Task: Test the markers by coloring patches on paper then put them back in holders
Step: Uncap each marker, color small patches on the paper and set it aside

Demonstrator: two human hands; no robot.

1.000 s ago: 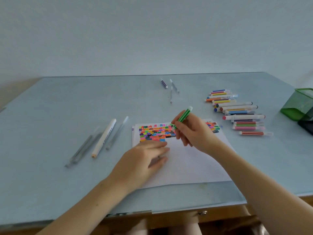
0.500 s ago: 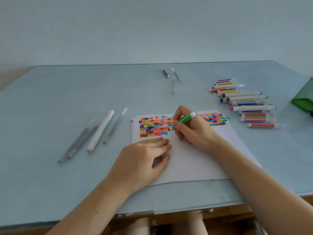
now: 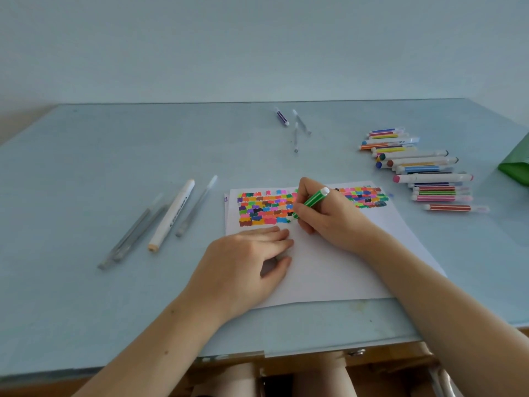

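Observation:
A white sheet of paper (image 3: 329, 270) lies in front of me, its top strip filled with several small coloured patches (image 3: 263, 209). My right hand (image 3: 329, 222) grips a green marker (image 3: 313, 200) with its tip down on the paper at the right end of the patch block. My left hand (image 3: 243, 262) rests flat on the paper below the patches, fingers straight. A pile of several capped markers (image 3: 420, 170) lies at the right of the table. A green mesh holder (image 3: 515, 170) shows partly at the right edge.
A fat white marker (image 3: 171, 214) and several clear grey pens (image 3: 134, 236) lie left of the paper. A purple marker (image 3: 282, 117) and loose clear caps (image 3: 297, 130) lie at the back. The table's front edge runs close to my arms.
My right hand has brought the green marker's tip down onto the paper and tilted it lower. My left hand stays on the sheet. The camera view has dipped and shifted.

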